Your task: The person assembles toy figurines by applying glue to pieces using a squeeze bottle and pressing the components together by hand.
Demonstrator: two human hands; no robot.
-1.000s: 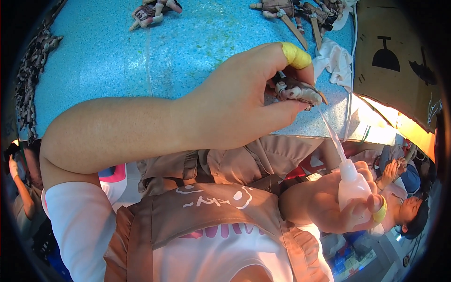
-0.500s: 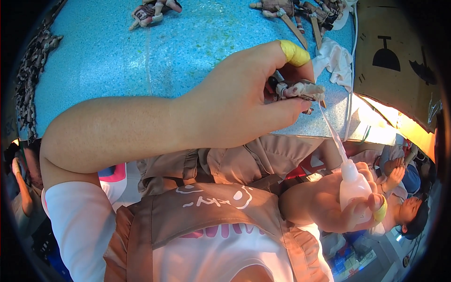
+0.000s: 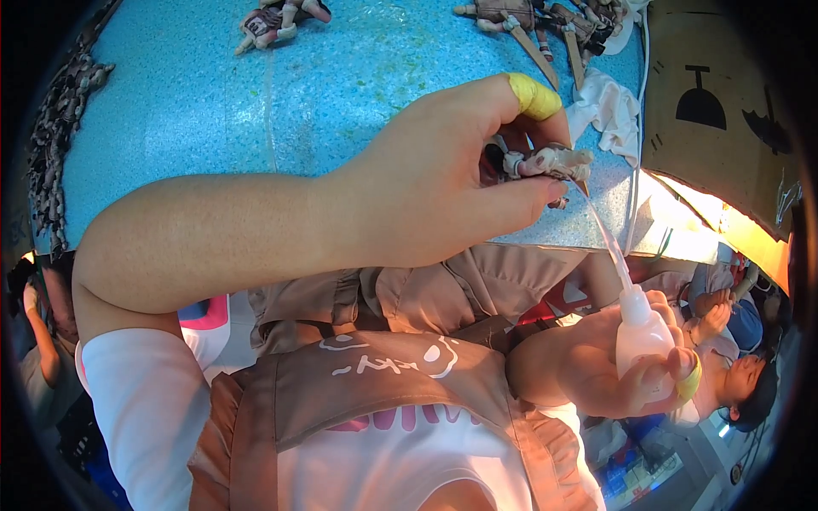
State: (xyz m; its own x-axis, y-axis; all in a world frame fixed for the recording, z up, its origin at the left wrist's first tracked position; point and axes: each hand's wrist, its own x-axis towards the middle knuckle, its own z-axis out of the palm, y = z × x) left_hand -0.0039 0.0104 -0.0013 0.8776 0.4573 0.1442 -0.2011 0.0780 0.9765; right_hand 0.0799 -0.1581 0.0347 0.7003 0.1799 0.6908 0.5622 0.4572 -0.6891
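My left hand (image 3: 443,175) is closed around a small figurine (image 3: 550,160), pale and brown, above the near edge of the blue table. Yellow tape wraps one of its fingers. Lower right, my right hand (image 3: 596,366) grips a white squeeze bottle (image 3: 645,341) with a long, thin clear nozzle. The nozzle's tip reaches up to the figurine's underside beside my left thumb; whether it touches is hard to tell. A finger of my right hand also has yellow tape. My left fingers hide part of the figurine.
More figurines lie on the blue table (image 3: 187,119): one at the top (image 3: 277,24), a cluster (image 3: 511,15) with wooden sticks, and a long row (image 3: 60,145) at left. A white cloth (image 3: 607,111) and a cardboard box (image 3: 724,94) are at right. Another person (image 3: 737,383) sits beyond.
The nozzle tip has shifted slightly left, in under the figurine. The figurine has tilted a little in my left fingers.
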